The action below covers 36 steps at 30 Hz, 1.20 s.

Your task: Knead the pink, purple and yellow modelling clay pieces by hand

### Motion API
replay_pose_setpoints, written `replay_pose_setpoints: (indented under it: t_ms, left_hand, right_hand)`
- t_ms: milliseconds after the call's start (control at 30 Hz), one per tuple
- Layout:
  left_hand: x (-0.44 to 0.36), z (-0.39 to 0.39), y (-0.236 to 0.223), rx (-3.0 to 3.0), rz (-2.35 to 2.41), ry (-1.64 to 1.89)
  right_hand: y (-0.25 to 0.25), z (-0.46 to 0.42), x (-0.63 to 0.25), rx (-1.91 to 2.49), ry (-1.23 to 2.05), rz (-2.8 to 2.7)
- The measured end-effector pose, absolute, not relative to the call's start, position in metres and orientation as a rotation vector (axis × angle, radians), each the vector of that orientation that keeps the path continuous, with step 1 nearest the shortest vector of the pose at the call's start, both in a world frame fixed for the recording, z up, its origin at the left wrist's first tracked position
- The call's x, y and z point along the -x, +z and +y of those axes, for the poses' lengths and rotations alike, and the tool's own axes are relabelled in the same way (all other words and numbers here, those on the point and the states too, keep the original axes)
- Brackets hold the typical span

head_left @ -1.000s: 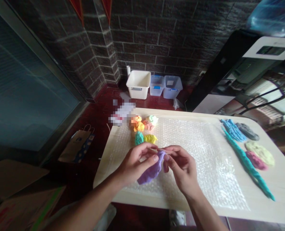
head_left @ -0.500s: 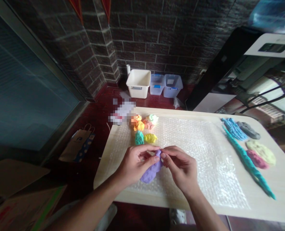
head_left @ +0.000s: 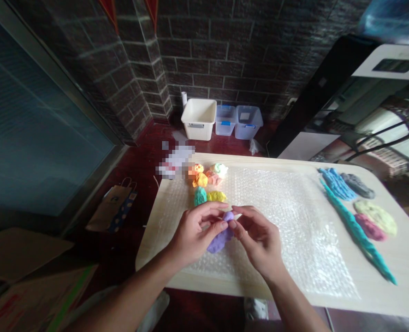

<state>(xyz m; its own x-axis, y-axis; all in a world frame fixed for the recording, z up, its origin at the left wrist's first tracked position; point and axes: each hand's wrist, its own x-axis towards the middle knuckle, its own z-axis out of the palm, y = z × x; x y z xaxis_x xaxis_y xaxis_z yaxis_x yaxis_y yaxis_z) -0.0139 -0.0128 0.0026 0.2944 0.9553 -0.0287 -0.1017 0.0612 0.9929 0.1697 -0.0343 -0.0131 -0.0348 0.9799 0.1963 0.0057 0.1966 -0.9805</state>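
Between my two hands is a lump of purple modelling clay (head_left: 218, 242), raised over a sheet of bubble wrap (head_left: 294, 221). My left hand (head_left: 195, 233) pinches it from the left with thumb and fingers. From the right, my right hand (head_left: 259, 240) grips its narrow upper end, thumb against the clay. Just beyond my hands lie a teal clay lump (head_left: 200, 196) and a yellow one (head_left: 216, 196). Farther back sit orange lumps (head_left: 199, 179), a peach lump (head_left: 214, 177) and a pale green-white lump (head_left: 218, 168).
At the table's (head_left: 394, 295) right lie a long teal clay roll (head_left: 358, 233), blue clay (head_left: 338, 183), grey clay (head_left: 357, 185), pale yellow clay (head_left: 379, 216) and dark pink clay (head_left: 368, 227). Bins (head_left: 199, 127) stand by the wall; a water dispenser (head_left: 315, 101) is at right.
My hands have risen slightly with the purple clay, and their index fingers have lifted off its top. The clay's upper end now looks rounder and its lower part is farther up.
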Motion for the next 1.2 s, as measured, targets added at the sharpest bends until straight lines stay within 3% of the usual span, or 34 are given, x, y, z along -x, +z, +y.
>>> replay_pose_setpoints:
  t_ms: [1200]
  left_hand:
    - [0.0152, -0.0128, 0.0025, -1.242, 1.028, 0.937]
  right_hand:
    - [-0.0136, -0.0340, -0.1663, 1.082, 0.911, -1.434]
